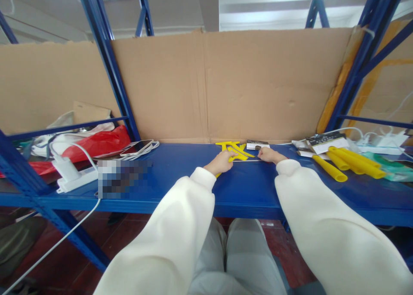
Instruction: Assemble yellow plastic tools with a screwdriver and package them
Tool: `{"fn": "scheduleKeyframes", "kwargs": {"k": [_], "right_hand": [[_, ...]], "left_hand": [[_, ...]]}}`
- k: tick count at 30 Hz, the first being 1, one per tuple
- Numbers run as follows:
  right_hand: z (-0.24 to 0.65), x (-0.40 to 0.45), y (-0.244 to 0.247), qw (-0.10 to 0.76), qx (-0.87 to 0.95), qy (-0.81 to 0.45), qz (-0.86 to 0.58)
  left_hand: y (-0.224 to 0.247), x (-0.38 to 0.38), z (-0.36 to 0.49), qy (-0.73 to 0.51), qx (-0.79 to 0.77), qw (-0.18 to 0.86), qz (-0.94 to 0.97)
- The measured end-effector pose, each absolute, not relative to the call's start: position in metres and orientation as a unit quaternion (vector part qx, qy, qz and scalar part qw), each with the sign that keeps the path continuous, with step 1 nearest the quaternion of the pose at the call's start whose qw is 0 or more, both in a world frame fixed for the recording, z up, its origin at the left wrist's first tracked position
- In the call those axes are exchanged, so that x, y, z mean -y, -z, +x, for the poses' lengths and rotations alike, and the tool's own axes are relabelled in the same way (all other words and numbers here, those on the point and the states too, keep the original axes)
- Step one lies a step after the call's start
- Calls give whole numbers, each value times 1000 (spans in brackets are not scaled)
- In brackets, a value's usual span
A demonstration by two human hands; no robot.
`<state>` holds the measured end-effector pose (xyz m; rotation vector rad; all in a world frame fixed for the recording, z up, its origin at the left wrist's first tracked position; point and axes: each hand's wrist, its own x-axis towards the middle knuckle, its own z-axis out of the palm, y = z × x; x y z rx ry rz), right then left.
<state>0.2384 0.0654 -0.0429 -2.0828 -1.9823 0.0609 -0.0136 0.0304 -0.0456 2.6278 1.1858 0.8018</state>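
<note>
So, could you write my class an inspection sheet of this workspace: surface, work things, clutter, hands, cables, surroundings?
Surface: blue tabletop, smooth and slightly glossy.
Work things: flat yellow pieces bunched together; small black-and-white packet behind them, against the cardboard.
Clutter: yellow tubes and larger packets at right; red item at left.
Hands: left hand on the yellow pieces; right hand curled near the small packet, grip unclear.
Cables: coiled white cable and white power strip at left; more white cables at right.
Surroundings: cardboard panel behind, blue metal uprights either side.
</note>
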Motion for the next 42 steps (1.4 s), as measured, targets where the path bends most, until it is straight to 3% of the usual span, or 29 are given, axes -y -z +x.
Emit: {"fn": "scheduleKeyframes", "kwargs": {"k": [9, 15, 19, 42], "right_hand": [[230, -61, 40, 129, 679, -13, -723], [215, -68, 41, 289, 782, 19, -552], [196, -64, 41, 335, 818, 24, -466], [182, -44, 37, 315, 846, 2, -429]], "left_hand": [[50, -37, -16, -272, -381, 64, 882], [52, -40, -16, -274, -371, 69, 885], [47, -32, -15, -255, -382, 55, 887], [42, -27, -14, -244, -388, 47, 888]]}}
